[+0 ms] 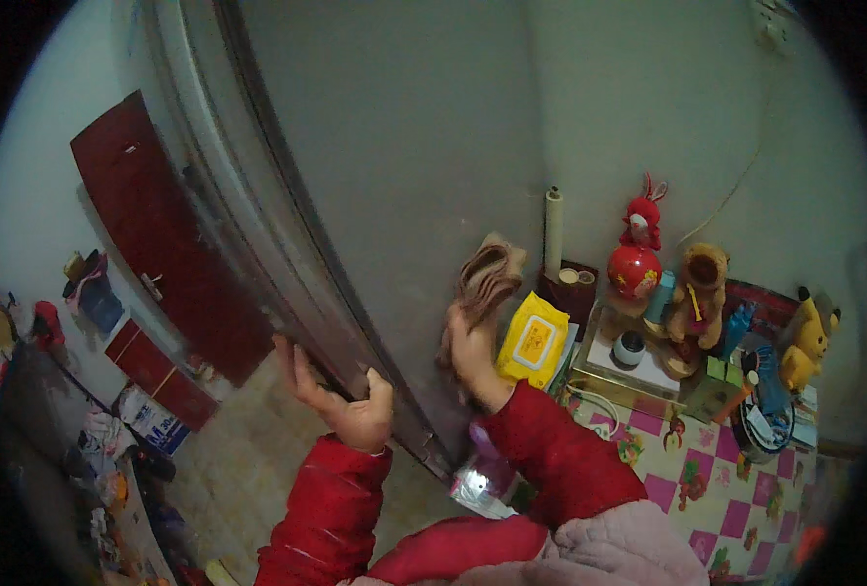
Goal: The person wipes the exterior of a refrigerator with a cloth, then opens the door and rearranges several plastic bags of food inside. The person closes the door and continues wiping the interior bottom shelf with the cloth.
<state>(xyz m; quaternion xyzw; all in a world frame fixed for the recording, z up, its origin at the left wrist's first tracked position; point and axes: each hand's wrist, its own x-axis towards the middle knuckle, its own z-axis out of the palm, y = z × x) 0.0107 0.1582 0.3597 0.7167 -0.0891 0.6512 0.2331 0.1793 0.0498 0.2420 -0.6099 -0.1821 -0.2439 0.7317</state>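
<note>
My right hand (476, 355) is closed on a brownish folded cloth (488, 275), which lies against the grey side panel (404, 168) of a tall appliance that looks like a refrigerator. Part of the cloth hangs below the fingers. My left hand (356, 414) is at the appliance's door edge (298, 242), thumb and fingers spread to either side of it. How firmly it touches there is hard to tell. Close by my right wrist stands a yellow pack of wipes (536, 340) with a white-framed lid.
On a table with a checked floral cloth (734, 516) are a red round ornament (634, 271), a teddy bear (699, 293), a yellow plush toy (807, 344), a small jar (628, 350) and a basket of odds and ends (767, 432). A dark red door (162, 242) stands at left.
</note>
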